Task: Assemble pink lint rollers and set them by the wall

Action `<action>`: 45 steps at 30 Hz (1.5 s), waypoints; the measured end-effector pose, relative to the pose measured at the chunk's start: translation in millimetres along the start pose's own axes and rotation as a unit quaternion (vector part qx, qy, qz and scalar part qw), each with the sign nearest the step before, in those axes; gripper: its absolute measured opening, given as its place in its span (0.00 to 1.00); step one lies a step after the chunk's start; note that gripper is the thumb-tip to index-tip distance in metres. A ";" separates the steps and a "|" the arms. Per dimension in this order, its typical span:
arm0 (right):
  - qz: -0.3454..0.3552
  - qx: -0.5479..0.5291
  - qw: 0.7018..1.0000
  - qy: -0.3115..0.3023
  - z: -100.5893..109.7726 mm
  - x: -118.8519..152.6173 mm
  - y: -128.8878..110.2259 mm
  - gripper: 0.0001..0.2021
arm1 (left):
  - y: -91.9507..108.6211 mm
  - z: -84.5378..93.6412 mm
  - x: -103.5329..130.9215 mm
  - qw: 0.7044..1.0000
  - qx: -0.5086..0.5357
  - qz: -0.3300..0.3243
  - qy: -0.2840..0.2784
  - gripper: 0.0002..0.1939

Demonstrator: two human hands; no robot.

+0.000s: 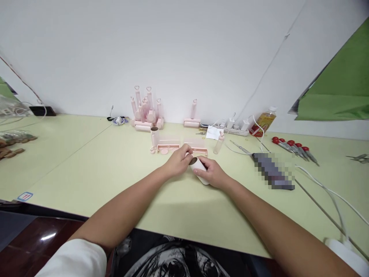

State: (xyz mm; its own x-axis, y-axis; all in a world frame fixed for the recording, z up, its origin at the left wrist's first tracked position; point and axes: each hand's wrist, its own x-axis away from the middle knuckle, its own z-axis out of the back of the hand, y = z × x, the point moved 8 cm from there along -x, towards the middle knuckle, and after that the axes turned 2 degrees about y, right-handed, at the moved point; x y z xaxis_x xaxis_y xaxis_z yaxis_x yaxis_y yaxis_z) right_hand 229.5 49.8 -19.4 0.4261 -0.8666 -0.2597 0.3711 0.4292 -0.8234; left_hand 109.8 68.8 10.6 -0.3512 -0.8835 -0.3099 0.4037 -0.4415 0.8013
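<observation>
A white roll with a brown core is tilted in my right hand, whose fingers wrap round it. At the roll's open end is my left hand, with fingers pinched together on something small and pale that I cannot make out. Just beyond my hands lie two open pink cases with clear covers, the right one partly hidden by my fingers. Another roll stands upright left of them. To the right stands a small clear tube with a pink top.
Pink rollers are piled by the wall, with one more set nearby. On the right are a power strip, a yellow-labelled bottle, red-capped tools, a dark pixelated object and loose cables. Wooden pieces lie far left.
</observation>
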 end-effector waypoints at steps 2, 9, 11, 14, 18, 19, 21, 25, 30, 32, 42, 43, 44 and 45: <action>-0.002 0.008 1.000 -0.004 -0.9 0.0 -0.1 0.17 | 6.0 -5.1 2.7 0.999 -0.013 -0.032 -0.017 0.05; 0.007 0.012 1.000 -0.001 -1.9 0.3 -4.2 0.14 | 11.8 -12.9 8.4 0.997 -0.029 -0.071 -0.022 0.17; 0.015 0.009 1.000 -0.001 -2.8 0.4 -6.8 0.12 | 14.6 -13.9 10.3 0.995 -0.053 -0.080 -0.026 0.20; 0.028 0.004 1.000 -0.001 -3.9 0.8 -10.5 0.08 | 18.3 -17.7 13.0 0.990 -0.099 -0.088 -0.054 0.24; 0.025 0.013 1.000 0.002 -4.0 0.7 -10.2 0.07 | 20.4 -18.1 14.2 0.987 -0.118 -0.086 -0.063 0.24; 0.023 0.016 1.000 0.004 -3.9 0.5 -9.7 0.07 | 20.6 -17.7 14.2 0.987 -0.119 -0.085 -0.061 0.24; 0.021 0.018 1.000 0.005 -3.6 0.2 -8.8 0.07 | 20.8 -17.5 14.3 0.987 -0.125 -0.084 -0.061 0.24; 0.016 0.012 1.000 0.000 -4.6 0.9 -9.0 0.06 | 22.8 -18.1 15.0 0.983 -0.143 -0.092 -0.069 0.24; 0.003 -0.006 1.000 -0.017 -7.5 1.8 -9.5 0.06 | 26.7 -20.1 16.7 0.977 -0.159 -0.113 -0.090 0.23; 0.001 -0.011 1.000 -0.018 -7.5 1.8 -10.3 0.06 | 26.8 -20.4 17.4 0.976 -0.162 -0.112 -0.094 0.24; 0.001 -0.021 1.000 0.001 -5.2 0.8 -10.7 0.10 | 23.9 -10.2 15.8 0.992 -0.059 -0.095 -0.062 0.29; 0.004 -0.030 1.000 0.009 -4.0 0.1 -10.4 0.11 | 23.0 -8.2 15.3 0.993 -0.058 -0.095 -0.050 0.29; 0.008 -0.041 0.999 0.018 -2.4 -0.6 -10.1 0.13 | 22.1 -6.3 14.8 0.993 -0.060 -0.096 -0.035 0.30; 0.008 -0.050 0.998 0.031 -0.2 -1.3 -9.2 0.15 | 21.2 -4.4 14.4 0.993 -0.063 -0.097 -0.017 0.31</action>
State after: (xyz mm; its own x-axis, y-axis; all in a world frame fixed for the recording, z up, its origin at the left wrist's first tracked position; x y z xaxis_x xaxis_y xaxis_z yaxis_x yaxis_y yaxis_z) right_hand 225.4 46.9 -11.6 0.3785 -0.8751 -0.3017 0.2781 0.4184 -0.8647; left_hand 116.9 46.1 20.9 -0.4599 -0.7748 -0.4337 0.4269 -0.6212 0.6571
